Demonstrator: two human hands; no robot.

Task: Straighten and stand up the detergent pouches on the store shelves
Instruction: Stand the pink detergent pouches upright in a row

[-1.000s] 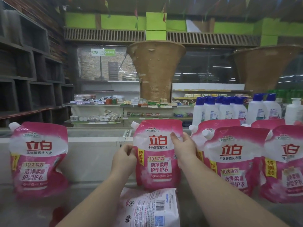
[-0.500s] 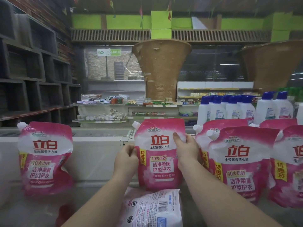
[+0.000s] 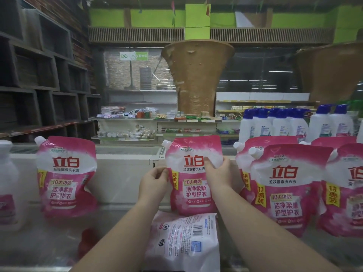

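A pink-and-white detergent pouch (image 3: 193,185) stands upright at the middle of the shelf. My left hand (image 3: 155,180) pinches its left edge. My right hand (image 3: 219,173) grips its right side, thumb across the front. Just in front of it another pouch (image 3: 184,242) lies flat, back label up. One more pouch (image 3: 65,179) stands at the left, leaning slightly. Several pouches (image 3: 282,189) stand packed together at the right.
White bottles with blue caps (image 3: 279,124) stand behind the right-hand pouches. A white bottle (image 3: 7,183) is at the far left edge. The shelf surface (image 3: 49,242) is shiny. A white chest freezer (image 3: 125,161) and far store shelves lie beyond.
My right hand has slid a little inward across the front of the middle pouch. The view has shifted slightly, moving the scene rightward. The pouch stays upright.
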